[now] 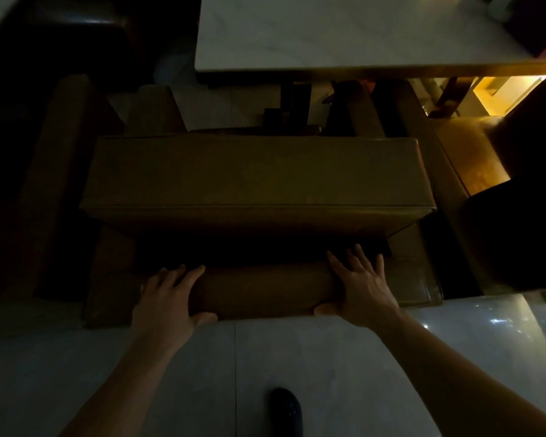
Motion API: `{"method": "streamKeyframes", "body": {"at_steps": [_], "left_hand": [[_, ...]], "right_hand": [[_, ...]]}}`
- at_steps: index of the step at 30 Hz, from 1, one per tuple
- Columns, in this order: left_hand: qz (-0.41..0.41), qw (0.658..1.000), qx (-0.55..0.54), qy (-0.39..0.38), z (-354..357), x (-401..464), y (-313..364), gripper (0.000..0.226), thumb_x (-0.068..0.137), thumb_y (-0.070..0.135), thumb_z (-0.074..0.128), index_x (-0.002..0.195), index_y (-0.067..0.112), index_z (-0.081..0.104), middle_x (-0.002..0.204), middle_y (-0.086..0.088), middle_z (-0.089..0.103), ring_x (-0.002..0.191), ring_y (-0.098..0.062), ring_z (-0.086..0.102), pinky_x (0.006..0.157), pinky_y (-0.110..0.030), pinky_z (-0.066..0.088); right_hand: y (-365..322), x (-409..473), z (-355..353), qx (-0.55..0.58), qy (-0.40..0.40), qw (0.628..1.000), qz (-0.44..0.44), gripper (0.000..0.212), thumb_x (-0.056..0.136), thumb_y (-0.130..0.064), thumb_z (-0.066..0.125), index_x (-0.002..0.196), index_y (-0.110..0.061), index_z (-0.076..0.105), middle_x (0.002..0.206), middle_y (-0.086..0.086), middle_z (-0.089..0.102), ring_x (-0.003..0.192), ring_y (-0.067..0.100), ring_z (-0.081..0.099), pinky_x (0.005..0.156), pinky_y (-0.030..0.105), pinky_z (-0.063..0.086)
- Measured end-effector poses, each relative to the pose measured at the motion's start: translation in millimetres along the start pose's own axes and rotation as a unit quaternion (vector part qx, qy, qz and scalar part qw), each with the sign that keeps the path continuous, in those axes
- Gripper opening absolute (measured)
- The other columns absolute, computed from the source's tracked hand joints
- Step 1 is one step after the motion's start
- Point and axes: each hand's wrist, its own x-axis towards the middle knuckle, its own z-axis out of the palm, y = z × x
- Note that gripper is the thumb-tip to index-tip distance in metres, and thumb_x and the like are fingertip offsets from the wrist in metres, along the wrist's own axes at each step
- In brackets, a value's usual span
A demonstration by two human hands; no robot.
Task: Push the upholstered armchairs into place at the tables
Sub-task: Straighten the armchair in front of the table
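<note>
We observe a dimly lit scene viewed from above. The armchair (256, 181) occupies the centre: a boxy, rectangular unit upholstered in smooth tan leather-like material, with a flat, thick seat cushion showing a piped seam along its near edge. Its backrest top is a rounded, padded roll nearest to us, and squared armrests flank the seat on both sides. The chair faces the desk (344, 33), whose pale, marble-like slab top has a straight, thin edge; the front of the chair sits just short of that edge, with the dark pedestal base of the desk visible between them.

Both hands rest on the backrest roll. The left hand (167, 298) lies flat on top with fingers extended forward and slightly spread, thumb hooked down over the near face. The right hand (360, 285) is placed likewise, fingers splayed wide over the roll and thumb pressed along the near lower edge. Neither hand is curled round the padding; both press with straight fingers.

A second armchair (464, 159) of the same tan upholstery stands just beside the first on the right. The floor (328, 373) consists of glossy pale tiles with a thin grout line. A dark shoe (286, 410) tip shows at the bottom.
</note>
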Motion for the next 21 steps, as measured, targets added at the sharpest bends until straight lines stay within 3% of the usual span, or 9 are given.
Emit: {"method": "streamKeyframes", "body": {"at_steps": [7,10,14,21], "left_hand": [[-0.019,0.998,-0.020,-0.054,-7.5,-2.3,7.0,0.101,0.074,0.069,0.067,0.153,0.043,0.010,0.163,0.002,0.014,0.149,-0.029,0.006,0.118,-0.052,0.019],[-0.025,0.995,-0.036,-0.088,-22.1,-5.9,9.4,0.097,0.078,0.068,0.064,0.154,0.042,0.009,0.164,0.002,0.011,0.149,-0.026,0.009,0.116,-0.046,0.027],[-0.021,0.994,-0.050,-0.094,-43.9,-26.4,3.2,0.087,0.080,0.068,0.062,0.151,0.042,0.020,0.157,0.004,0.026,0.142,-0.021,0.027,0.109,-0.042,0.036],[0.004,0.993,-0.102,-0.066,-102.0,-54.2,-36.9,0.089,0.076,0.074,0.061,0.150,0.040,0.024,0.155,0.008,0.030,0.139,-0.017,0.032,0.107,-0.041,0.037]], "right_hand": [[-7.2,-6.7,-11.5,-0.031,-0.041,0.999,0.008,0.126,0.064,-0.092,0.050,0.155,-0.032,-0.013,0.166,0.011,-0.007,0.150,0.033,-0.021,0.117,0.062,-0.015],[-11.2,-8.5,-29.2,-0.052,-0.091,0.994,0.020,0.122,0.069,-0.090,0.049,0.156,-0.031,-0.013,0.166,0.010,-0.009,0.151,0.033,-0.017,0.119,0.064,-0.007],[-25.2,-19.6,-56.6,-0.040,-0.094,0.994,0.027,0.107,0.074,-0.086,0.049,0.157,-0.031,0.008,0.165,0.010,0.014,0.152,0.033,0.010,0.120,0.059,0.014],[-92.2,-46.9,-100.9,-0.019,-0.091,0.996,0.016,0.092,0.079,-0.077,0.055,0.153,-0.031,0.025,0.147,0.007,0.044,0.133,0.029,0.045,0.109,0.045,0.040]]}}
